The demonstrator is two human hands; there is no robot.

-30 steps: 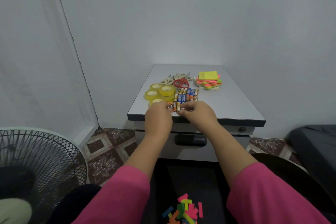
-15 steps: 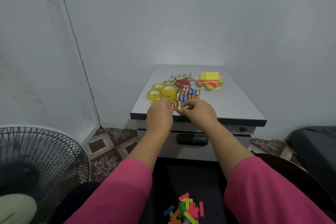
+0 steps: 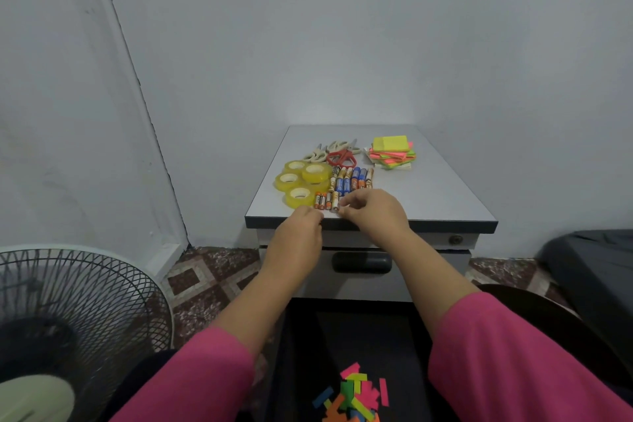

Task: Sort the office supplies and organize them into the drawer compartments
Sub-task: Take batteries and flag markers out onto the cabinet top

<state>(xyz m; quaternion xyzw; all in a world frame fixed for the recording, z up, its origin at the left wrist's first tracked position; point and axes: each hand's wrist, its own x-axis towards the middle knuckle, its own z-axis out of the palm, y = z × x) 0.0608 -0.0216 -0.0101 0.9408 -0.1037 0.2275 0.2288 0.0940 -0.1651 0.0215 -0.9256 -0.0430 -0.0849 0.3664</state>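
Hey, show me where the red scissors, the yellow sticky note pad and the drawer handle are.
red scissors point(image 3: 340, 157): head view, on the red handle loops.
yellow sticky note pad point(image 3: 390, 143): head view, on its top face.
drawer handle point(image 3: 361, 262): head view, middle of the dark recessed grip.
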